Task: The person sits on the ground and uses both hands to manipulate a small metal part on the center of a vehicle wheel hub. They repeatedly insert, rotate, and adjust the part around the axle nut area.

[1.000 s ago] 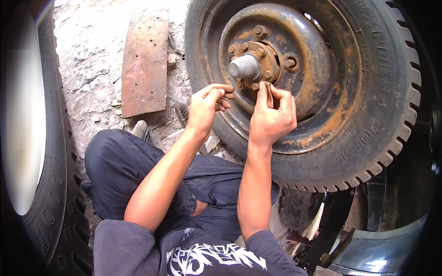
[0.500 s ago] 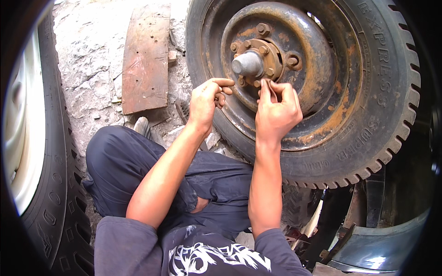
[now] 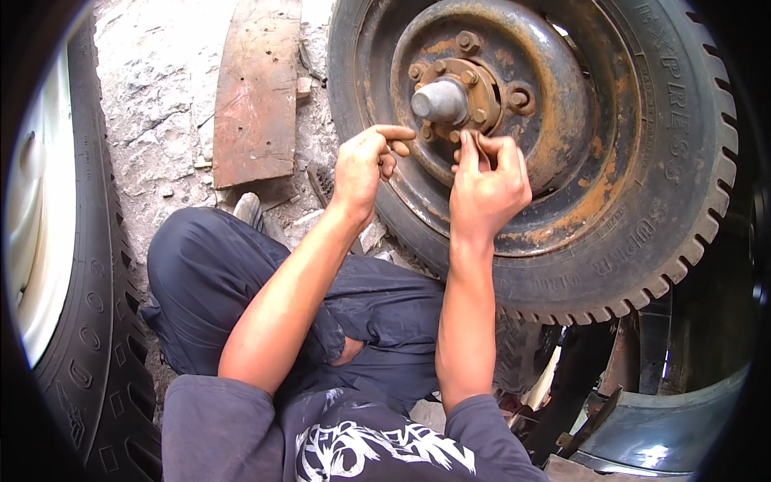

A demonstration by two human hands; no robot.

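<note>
A rusty steel wheel in a black tyre stands before me, with a grey conical hub cap at its centre ringed by bolts. My right hand pinches at a bolt on the lower edge of the hub flange, just below the cap; the fingers hide what lies between them. Left of it, my left hand hangs by the wheel, fingers bent and apart, index reaching toward the hub, with nothing visible in it.
A curved, holed reddish-brown plank lies on broken pale ground. Another tyre with a white rim is at the far left. A curved glossy dark metal panel and other parts sit at lower right, beside my folded legs.
Both my hands and the hub sit higher and further right in the picture, as the view has shifted slightly. The right hand's pinch stays at the lower hub; the left fingers remain loosely bent.
</note>
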